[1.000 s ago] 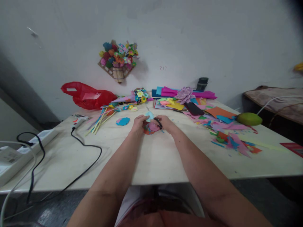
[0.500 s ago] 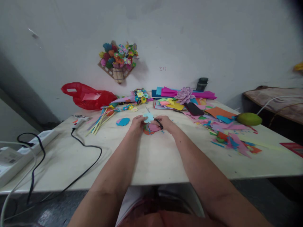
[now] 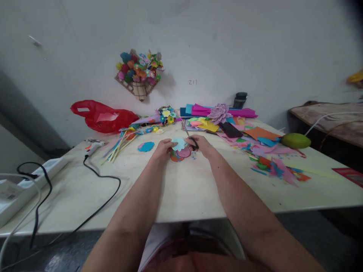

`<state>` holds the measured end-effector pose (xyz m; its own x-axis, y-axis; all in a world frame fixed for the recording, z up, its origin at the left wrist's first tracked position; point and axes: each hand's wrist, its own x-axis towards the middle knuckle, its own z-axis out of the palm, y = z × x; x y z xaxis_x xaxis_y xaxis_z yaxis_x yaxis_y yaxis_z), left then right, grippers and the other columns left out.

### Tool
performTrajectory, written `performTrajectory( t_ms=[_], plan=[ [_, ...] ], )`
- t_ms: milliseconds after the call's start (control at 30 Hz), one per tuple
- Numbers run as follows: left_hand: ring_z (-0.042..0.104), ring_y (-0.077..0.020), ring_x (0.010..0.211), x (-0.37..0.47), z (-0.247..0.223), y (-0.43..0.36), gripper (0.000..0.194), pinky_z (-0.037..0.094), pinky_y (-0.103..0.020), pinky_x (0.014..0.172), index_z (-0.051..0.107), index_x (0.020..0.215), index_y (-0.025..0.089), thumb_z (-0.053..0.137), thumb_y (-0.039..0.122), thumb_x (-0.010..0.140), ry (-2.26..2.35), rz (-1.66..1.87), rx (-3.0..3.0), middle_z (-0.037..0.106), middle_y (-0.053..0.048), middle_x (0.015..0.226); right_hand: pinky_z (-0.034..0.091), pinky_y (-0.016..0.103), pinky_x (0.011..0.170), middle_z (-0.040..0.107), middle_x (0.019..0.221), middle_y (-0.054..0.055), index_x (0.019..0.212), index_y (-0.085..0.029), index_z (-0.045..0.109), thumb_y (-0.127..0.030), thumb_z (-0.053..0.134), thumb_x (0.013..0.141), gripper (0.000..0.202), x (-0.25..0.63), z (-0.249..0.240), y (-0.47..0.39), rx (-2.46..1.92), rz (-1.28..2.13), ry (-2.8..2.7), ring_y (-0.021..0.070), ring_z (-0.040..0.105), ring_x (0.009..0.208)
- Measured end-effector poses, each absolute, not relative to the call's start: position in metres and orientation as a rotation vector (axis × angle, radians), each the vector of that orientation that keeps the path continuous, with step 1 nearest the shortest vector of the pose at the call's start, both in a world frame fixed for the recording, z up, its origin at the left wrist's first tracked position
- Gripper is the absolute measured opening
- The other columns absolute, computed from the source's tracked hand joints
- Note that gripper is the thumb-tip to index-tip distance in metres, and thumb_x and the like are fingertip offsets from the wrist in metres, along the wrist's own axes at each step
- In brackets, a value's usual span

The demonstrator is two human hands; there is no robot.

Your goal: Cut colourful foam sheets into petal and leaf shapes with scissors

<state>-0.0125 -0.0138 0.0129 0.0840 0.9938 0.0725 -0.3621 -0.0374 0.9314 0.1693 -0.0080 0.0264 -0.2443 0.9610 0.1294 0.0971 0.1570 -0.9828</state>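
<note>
My left hand (image 3: 163, 148) pinches the left edge of a pale blue scalloped paper piece (image 3: 178, 144). In my right hand (image 3: 202, 145) is a pair of scissors (image 3: 194, 142) with black handles; its blades point up and away, just right of the pale blue piece. Below the hands, a pink paper disc (image 3: 184, 152) and an orange one (image 3: 177, 157) lie overlapping on the table, partly covered. A blue scalloped paper piece (image 3: 146, 146) with some pink at its edge rests left of my left hand.
Left on the table (image 3: 187, 196) are a glue gun (image 3: 95, 147) with a black cord, a power strip (image 3: 31, 185), paper strips (image 3: 120, 147) and a red plastic bag (image 3: 106, 117). Paper scraps (image 3: 279, 170), a black phone-like slab (image 3: 230, 129) and a green mango-like object (image 3: 295, 140) lie right.
The scissors have swung away from the pale blue piece, and their blades now stand to its right. More of that piece shows. The view has shifted slightly.
</note>
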Motion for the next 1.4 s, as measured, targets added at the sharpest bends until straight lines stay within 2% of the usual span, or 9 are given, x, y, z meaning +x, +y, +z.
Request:
performTrajectory(
  t_ms=[267,667,900,1167,1400],
  plan=[
    [0.055,-0.0113,0.047,-0.016,0.01,-0.014,0.022,0.044,-0.023,0.048,0.058,0.055,0.014,0.079,0.018,0.047,0.828,1.259,1.083,0.059,-0.001,0.052,0.03,0.018,0.036,0.057,0.053,-0.001,0.07,-0.012,0.058,-0.041,0.063,0.075,0.029,0.174,0.03,-0.016,-0.956,1.317,-1.807,0.0075,0.049,0.043],
    [0.051,-0.0077,0.046,-0.014,0.011,-0.013,0.022,0.041,-0.019,0.048,0.057,0.053,0.014,0.077,0.015,0.046,0.8,1.314,1.036,0.055,0.002,0.049,0.031,0.017,0.034,0.053,0.048,-0.003,0.07,-0.013,0.054,-0.037,0.061,0.077,0.026,0.173,0.03,-0.014,-1.005,1.294,-1.92,0.0069,0.047,0.039],
    [0.053,-0.0091,0.045,-0.014,0.012,-0.013,0.023,0.043,-0.02,0.048,0.057,0.052,0.014,0.078,0.015,0.043,0.819,1.303,1.036,0.056,0.001,0.048,0.03,0.018,0.036,0.053,0.048,-0.003,0.072,-0.013,0.057,-0.038,0.067,0.071,0.026,0.172,0.025,-0.01,-1.012,1.254,-1.829,0.0076,0.046,0.04],
    [0.054,-0.011,0.045,-0.013,0.01,-0.016,0.021,0.045,-0.023,0.049,0.061,0.054,0.011,0.078,0.018,0.045,0.842,1.149,1.153,0.059,-0.003,0.05,0.041,0.021,0.048,0.059,0.056,-0.003,0.086,-0.013,0.058,-0.022,0.075,0.058,0.034,0.169,0.028,-0.008,-0.936,1.264,-1.482,0.0088,0.053,0.048],
    [0.055,-0.0128,0.043,-0.008,0.008,-0.017,0.019,0.043,-0.024,0.045,0.062,0.056,0.011,0.076,0.019,0.046,0.877,0.989,1.237,0.06,-0.003,0.05,0.038,0.02,0.048,0.056,0.055,-0.005,0.088,-0.015,0.057,-0.012,0.065,0.06,0.029,0.162,0.029,-0.014,-0.873,1.307,-1.52,0.0081,0.049,0.046]
  ],
)
